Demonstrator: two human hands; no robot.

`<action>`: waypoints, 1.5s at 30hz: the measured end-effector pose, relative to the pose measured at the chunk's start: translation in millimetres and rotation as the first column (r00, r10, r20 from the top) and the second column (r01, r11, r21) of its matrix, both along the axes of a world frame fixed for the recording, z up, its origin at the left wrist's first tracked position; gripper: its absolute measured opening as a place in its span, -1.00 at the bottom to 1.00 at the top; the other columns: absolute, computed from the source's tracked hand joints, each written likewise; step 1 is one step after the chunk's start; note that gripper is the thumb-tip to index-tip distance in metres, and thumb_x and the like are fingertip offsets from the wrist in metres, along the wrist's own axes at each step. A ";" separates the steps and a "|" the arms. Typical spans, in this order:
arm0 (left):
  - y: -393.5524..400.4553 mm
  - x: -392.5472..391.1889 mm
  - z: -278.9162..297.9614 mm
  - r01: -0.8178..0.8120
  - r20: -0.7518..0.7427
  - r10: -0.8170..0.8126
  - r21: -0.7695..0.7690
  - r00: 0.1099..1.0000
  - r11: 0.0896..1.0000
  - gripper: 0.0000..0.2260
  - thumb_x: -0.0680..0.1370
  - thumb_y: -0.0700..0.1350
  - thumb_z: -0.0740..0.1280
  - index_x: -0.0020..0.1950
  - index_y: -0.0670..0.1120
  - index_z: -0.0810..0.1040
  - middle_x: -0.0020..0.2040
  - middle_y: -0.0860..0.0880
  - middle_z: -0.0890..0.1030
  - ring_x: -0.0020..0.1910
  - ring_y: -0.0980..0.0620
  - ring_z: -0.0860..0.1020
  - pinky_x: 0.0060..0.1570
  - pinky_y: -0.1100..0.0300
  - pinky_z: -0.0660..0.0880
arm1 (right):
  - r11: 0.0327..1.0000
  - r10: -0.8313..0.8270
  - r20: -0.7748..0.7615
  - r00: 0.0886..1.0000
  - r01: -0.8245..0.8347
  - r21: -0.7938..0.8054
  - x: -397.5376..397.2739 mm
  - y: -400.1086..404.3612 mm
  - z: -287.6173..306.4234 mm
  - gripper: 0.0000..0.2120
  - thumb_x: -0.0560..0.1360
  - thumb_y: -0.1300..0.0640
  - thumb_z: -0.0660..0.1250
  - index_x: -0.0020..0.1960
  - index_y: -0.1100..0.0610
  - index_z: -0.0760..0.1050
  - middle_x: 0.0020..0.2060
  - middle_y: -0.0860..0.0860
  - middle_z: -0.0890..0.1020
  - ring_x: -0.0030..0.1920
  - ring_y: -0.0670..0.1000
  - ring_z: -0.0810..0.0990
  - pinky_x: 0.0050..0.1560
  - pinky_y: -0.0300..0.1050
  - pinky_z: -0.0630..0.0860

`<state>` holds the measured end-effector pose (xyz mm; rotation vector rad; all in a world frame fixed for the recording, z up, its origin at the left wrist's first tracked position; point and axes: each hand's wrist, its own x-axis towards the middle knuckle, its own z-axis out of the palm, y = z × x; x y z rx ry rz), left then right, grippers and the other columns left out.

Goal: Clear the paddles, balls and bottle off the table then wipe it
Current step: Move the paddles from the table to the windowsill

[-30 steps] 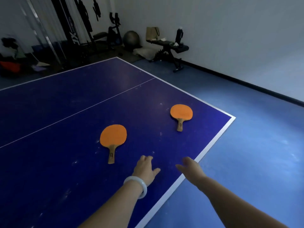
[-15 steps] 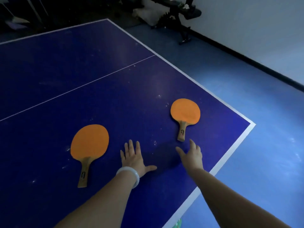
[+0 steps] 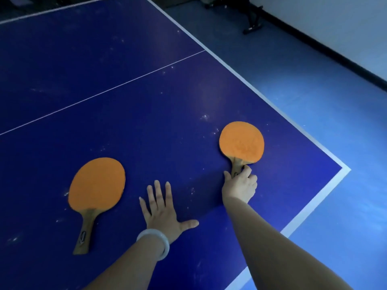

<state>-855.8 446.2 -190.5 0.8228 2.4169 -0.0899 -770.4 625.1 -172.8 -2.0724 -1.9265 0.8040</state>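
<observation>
Nearest the camera, two bare forearms reach up from the bottom edge over a dark blue worktop (image 3: 146, 101) with white border lines. On the left wrist sits a pale bangle (image 3: 154, 241). Just beyond it the left hand (image 3: 162, 212) lies palm down on the blue surface, fingers straight and spread, thumb stuck out to the right; it holds nothing. To its left, close but apart from it, the left paddle (image 3: 97, 185) lies flat, orange face up, its wooden handle pointing back toward the person and slightly to the left, with a small dark label on the handle.

Farther out and to the right, the right hand (image 3: 240, 185) has its fingers curled round the wooden handle of the right paddle (image 3: 241, 142), the thumb along the handle's left side. That paddle's round orange blade points away from the person, and it seems to rest flat on the surface, near the worktop's right corner. The two paddles lie well apart, with the left hand between them.

White specks and smudges dot the surface around both paddles. A thin white centre line crosses the worktop diagonally beyond the paddles, meeting the white edge stripe farther out. Past that edge the blue floor (image 3: 314, 91) runs to a dark skirting strip under a pale wall at the top right, and the black foot of some stand (image 3: 252, 29) rests on the floor near the top of the view
</observation>
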 end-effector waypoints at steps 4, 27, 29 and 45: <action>0.6 0.1 4.8 0.003 -0.002 -0.003 0.003 1.000 1.000 0.25 -0.03 0.70 -0.19 0.31 -0.02 -0.73 0.33 -0.12 -0.70 0.28 -0.13 -0.71 0.33 -0.23 -0.51 | 1.000 0.011 -0.076 0.997 -0.012 -0.010 7.0 -7.7 4.2 -0.61 0.56 0.08 0.35 0.28 0.21 0.34 0.11 0.18 0.46 0.14 0.22 0.46 0.14 0.09 0.38; -137.5 -40.8 50.1 -0.165 -0.073 0.265 0.617 0.962 0.770 -0.34 0.48 0.31 0.30 0.46 -0.02 0.29 0.41 0.04 0.28 0.39 0.03 0.21 0.38 0.07 0.20 | 0.920 0.145 -0.316 0.938 -0.246 -0.307 11.2 -190.1 32.3 -0.85 0.52 0.12 0.30 -0.13 0.20 0.41 -0.31 0.07 0.50 -0.40 0.02 0.40 -0.45 -0.12 0.36; -156.5 -50.7 50.3 -0.241 -0.122 0.387 0.603 0.914 0.761 -0.33 0.46 0.32 0.32 0.42 -0.05 0.31 0.37 0.00 0.30 0.36 -0.01 0.26 0.33 0.07 0.27 | 0.916 0.170 -0.311 0.935 -0.266 -0.299 2.4 -201.2 33.6 -0.87 0.51 0.16 0.28 -0.16 0.19 0.38 -0.33 0.05 0.46 -0.41 0.00 0.35 -0.48 -0.14 0.32; -170.7 -108.5 28.3 -0.435 0.008 0.460 0.340 0.888 0.834 -0.47 0.49 0.14 0.42 0.28 -0.16 0.36 0.20 -0.10 0.50 0.20 -0.07 0.47 0.21 0.08 0.45 | 0.928 0.192 -0.237 0.952 -0.255 -0.273 -22.1 -227.8 21.7 -0.90 0.52 0.19 0.26 -0.15 0.18 0.38 -0.29 0.10 0.51 -0.37 0.07 0.45 -0.38 -0.07 0.40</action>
